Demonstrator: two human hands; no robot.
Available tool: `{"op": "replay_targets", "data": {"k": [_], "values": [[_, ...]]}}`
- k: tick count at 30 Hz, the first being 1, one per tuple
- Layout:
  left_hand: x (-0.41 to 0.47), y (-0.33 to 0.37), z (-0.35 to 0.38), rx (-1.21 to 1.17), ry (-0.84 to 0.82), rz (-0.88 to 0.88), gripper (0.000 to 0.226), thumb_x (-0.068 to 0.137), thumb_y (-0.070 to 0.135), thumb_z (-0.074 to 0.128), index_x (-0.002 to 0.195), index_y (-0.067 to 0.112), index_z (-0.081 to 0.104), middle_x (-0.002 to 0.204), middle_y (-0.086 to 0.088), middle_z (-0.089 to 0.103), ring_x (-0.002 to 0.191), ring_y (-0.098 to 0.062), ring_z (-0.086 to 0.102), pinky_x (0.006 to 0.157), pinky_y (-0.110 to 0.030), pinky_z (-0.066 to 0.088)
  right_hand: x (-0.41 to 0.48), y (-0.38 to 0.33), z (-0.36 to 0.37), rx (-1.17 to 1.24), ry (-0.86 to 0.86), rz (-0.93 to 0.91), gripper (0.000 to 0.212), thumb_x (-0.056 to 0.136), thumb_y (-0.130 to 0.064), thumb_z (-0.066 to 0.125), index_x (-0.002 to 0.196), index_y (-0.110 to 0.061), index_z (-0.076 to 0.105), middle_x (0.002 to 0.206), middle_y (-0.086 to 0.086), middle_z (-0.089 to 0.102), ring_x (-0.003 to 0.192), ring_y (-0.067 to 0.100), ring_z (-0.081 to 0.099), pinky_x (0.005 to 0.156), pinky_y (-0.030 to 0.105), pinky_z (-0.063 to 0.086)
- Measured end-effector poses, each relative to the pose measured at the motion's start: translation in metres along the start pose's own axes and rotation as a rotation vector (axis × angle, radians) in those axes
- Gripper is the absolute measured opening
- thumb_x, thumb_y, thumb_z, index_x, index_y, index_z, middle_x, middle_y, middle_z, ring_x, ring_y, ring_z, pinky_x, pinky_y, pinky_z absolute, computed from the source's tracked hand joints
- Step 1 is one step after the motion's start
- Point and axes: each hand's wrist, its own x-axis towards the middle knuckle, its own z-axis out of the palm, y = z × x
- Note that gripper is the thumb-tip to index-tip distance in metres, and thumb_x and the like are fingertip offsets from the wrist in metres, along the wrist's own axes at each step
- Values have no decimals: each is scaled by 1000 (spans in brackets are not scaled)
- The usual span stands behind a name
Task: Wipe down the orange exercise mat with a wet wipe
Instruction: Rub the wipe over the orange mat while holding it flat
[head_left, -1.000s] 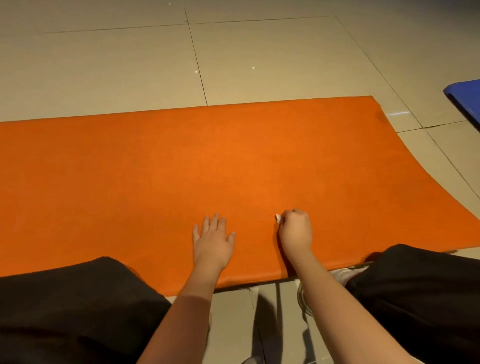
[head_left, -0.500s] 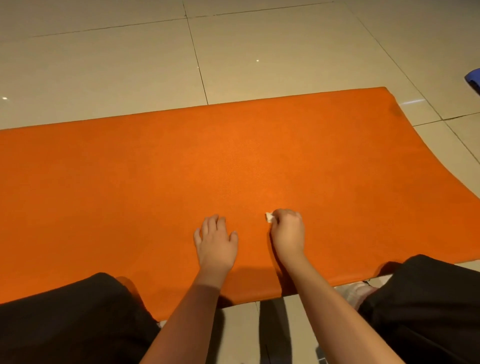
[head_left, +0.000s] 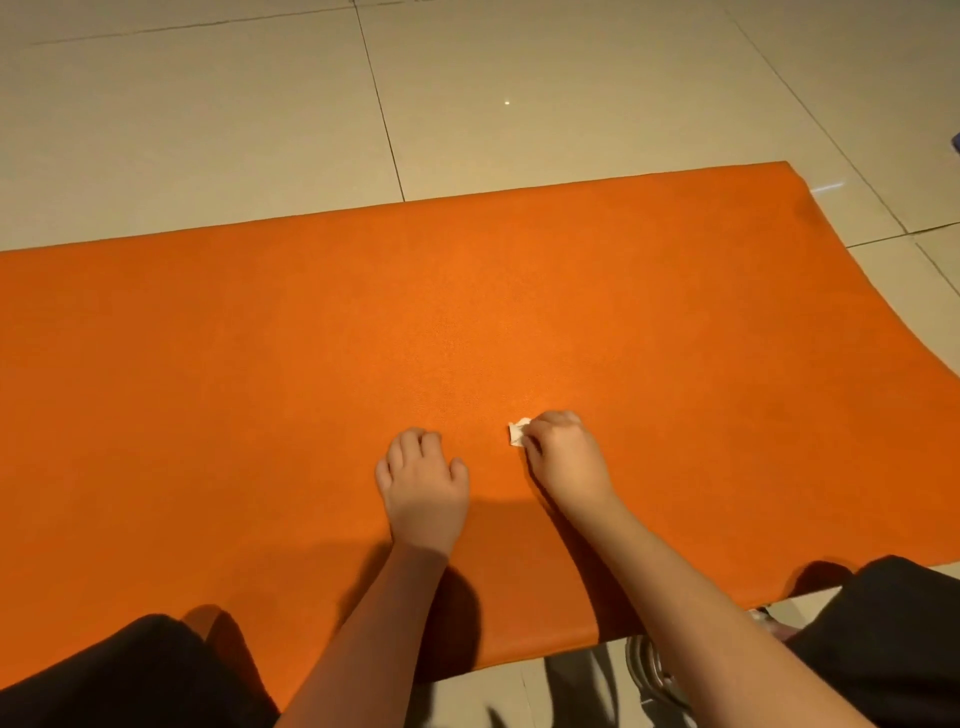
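1. Your orange exercise mat (head_left: 467, 338) lies flat on the pale tiled floor (head_left: 208, 130). It runs across the whole view and off the left edge. Its right end shows, and the far right corner sits near a tile joint.
2. Your right hand (head_left: 563, 454) is on the mat, slightly right of centre and towards the near edge. The fingers are curled tight round a small white wet wipe (head_left: 517, 432).
3. Only a crumpled corner of the wipe shows, sticking out at the thumb side of the fist. It is down at the mat surface. The rest is hidden inside the hand, so you cannot tell how it is folded.
4. Your left hand (head_left: 423, 483) rests on the mat just beside the right, a little nearer to you. The fingers are loosely bent with the tips on the mat, the thumb is out to the side, and it holds nothing.
5. The two hands are apart, with bare orange mat between them.
6. Both forearms reach in from the bottom of the view and throw dark shadows on the near part of the mat.
7. Your left knee (head_left: 130, 675) and right knee (head_left: 893, 623), in black cloth, sit at the bottom corners and overlap the near edge of the mat.
8. Part of a shoe (head_left: 649, 670) shows on the tiles below the near edge, beside the right forearm
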Motion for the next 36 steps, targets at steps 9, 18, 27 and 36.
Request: {"op": "replay_targets", "data": {"k": [9,18,27,36], "values": [[37,-8,11,141,19,61,58,87,34,34,130,4,59,139,-15,54,130,-36,49,107,-53,37,19,2,8,105,141,131,6,79,0,64,78,1,71,81,17,62,81,38,57,64,36,43],[40,-7,12,160,22,48,62,85,38,32,128,4,61,134,-14,59,125,-36,53,104,-54,41,60,20,4,106,283,346,12,82,-3,60,93,1,62,93,21,61,88,38,55,72,40,38],[100,-13,8,48,106,88,61,90,37,33,143,7,44,150,-12,39,142,-32,29,116,-48,15,77,42,3,111,273,194,9,84,-6,65,83,2,69,90,18,59,83,37,58,69,36,43],[103,-17,26,142,286,116,59,92,38,35,138,4,50,145,-13,48,136,-35,38,112,-52,23,82,29,23,68,238,-159,13,84,-11,62,88,-4,71,86,9,62,78,30,56,68,33,42]]}}
